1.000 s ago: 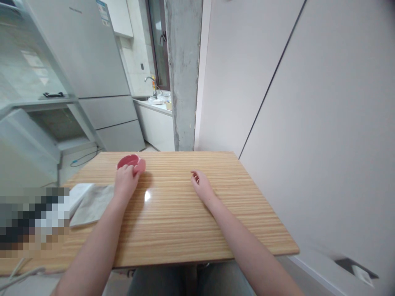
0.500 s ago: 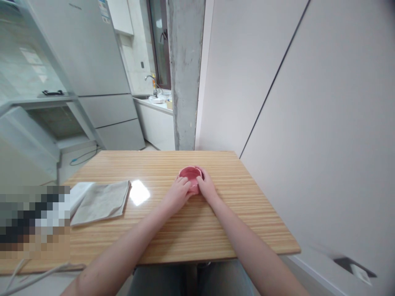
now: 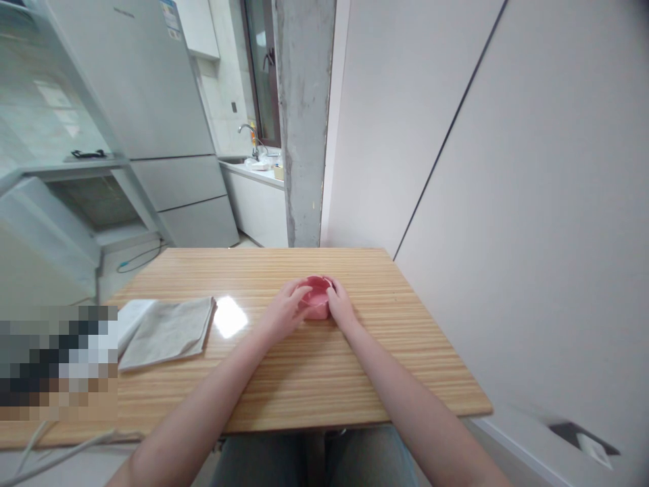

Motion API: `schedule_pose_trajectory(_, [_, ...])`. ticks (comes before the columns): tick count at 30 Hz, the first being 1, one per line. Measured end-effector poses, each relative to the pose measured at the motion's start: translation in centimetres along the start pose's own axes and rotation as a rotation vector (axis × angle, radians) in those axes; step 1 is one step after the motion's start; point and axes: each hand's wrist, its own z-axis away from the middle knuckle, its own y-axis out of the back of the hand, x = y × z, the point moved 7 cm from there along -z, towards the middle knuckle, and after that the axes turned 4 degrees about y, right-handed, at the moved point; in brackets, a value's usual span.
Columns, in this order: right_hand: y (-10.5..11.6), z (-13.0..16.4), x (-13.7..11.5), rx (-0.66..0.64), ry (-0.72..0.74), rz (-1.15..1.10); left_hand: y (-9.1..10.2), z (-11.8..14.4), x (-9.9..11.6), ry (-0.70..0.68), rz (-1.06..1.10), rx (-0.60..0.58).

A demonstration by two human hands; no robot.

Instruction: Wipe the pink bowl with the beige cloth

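Both hands clasping pink bowl (image 3: 317, 298), left hand (image 3: 282, 312) (fingers now over rim), right hand (image 3: 341, 306) unmoved

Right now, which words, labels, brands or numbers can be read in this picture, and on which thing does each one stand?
No text can be read.
Tall grey refrigerator: a small brand mark near the top of its door, too blurred to read.
Blue and white sticker on that refrigerator: print too small to read.
Small round pink bowl between the left hand and right hand: no writing visible.
Folded grey cloth: none.
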Motion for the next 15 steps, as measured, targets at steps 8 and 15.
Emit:
schedule_pose_trajectory(8, [1.1, -0.1, -0.2, 0.098, -0.004, 0.062, 13.5, 11.2, -12.7, 0.875, -0.548, 0.107])
schedule_pose_trajectory(15, [1.3, -0.5, -0.1, 0.082, 0.012, 0.099, 15.1, 18.9, -14.8, 0.849, -0.639, 0.08])
